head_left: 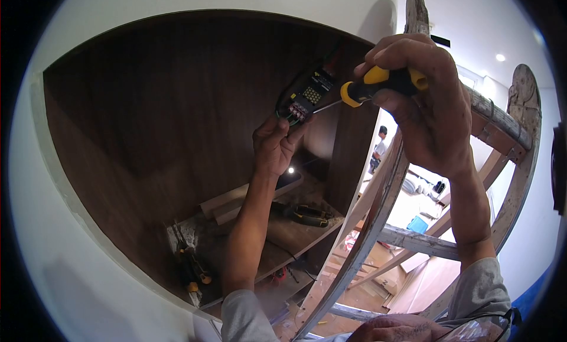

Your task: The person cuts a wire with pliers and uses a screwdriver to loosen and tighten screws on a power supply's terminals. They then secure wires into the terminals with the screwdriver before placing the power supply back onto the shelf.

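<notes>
My right hand (436, 106) is wrapped round the yellow and black handle of a screwdriver (354, 95). Its thin shaft points left and down, with the tip at the lower end of a black power supply (311, 95). That box has a pierced grille, yellow markings and a row of screw terminals (298, 110) with wires on them. Fingers and thumb of my left hand (275, 146) grip the terminal end from below. Green and dark wires (284, 114) curve beside the box; whether the tip sits in a screw is too small to tell.
A dark wooden cabinet recess (147, 117) surrounds the work. Its shelf holds pliers (192, 268), a yellow-black tool (311, 215) and wooden strips (227, 203). A worn wooden ladder (378, 224) stands close on the right. Beyond it, another person (378, 150) stands in a cluttered room.
</notes>
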The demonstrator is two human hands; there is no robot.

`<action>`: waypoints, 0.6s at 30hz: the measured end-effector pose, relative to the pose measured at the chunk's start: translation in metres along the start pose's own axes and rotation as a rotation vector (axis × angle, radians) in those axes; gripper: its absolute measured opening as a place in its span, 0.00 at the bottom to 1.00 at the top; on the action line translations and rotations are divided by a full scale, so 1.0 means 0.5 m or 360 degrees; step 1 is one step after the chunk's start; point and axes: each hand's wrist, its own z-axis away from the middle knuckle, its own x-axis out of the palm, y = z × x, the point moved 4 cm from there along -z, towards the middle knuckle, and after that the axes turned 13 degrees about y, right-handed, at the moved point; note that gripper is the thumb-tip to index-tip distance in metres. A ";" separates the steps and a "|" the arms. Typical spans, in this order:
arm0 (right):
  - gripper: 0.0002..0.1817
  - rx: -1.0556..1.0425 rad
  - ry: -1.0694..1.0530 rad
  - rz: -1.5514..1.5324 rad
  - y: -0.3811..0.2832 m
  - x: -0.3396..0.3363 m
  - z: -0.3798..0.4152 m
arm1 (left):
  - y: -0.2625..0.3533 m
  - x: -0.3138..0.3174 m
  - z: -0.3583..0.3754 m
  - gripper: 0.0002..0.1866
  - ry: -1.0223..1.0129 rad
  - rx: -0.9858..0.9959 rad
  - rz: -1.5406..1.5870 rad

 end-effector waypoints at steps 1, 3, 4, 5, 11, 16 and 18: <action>0.19 0.0010 0.0008 -0.0014 0.002 0.001 0.001 | 0.000 0.001 0.000 0.26 -0.0001 0.0001 0.0001; 0.19 0.0016 0.0016 -0.0028 0.004 0.003 0.002 | 0.002 0.003 0.000 0.25 0.0001 -0.0015 0.0055; 0.19 0.0027 0.0018 -0.0034 0.005 0.004 0.002 | 0.002 0.003 -0.001 0.25 0.0000 -0.0014 0.0056; 0.19 0.0039 0.0019 -0.0041 0.005 0.004 0.003 | 0.001 0.002 -0.001 0.25 -0.0006 -0.0015 0.0056; 0.19 0.0103 0.0038 -0.0138 0.010 0.005 0.003 | 0.004 0.007 0.002 0.23 0.0014 -0.0013 0.0049; 0.18 0.0180 0.0064 -0.0211 0.011 0.007 0.002 | 0.003 0.004 -0.001 0.21 0.0038 -0.0022 0.0044; 0.18 0.0191 0.0080 -0.0274 0.010 0.010 0.001 | 0.003 0.004 -0.002 0.19 0.0000 0.0008 0.0059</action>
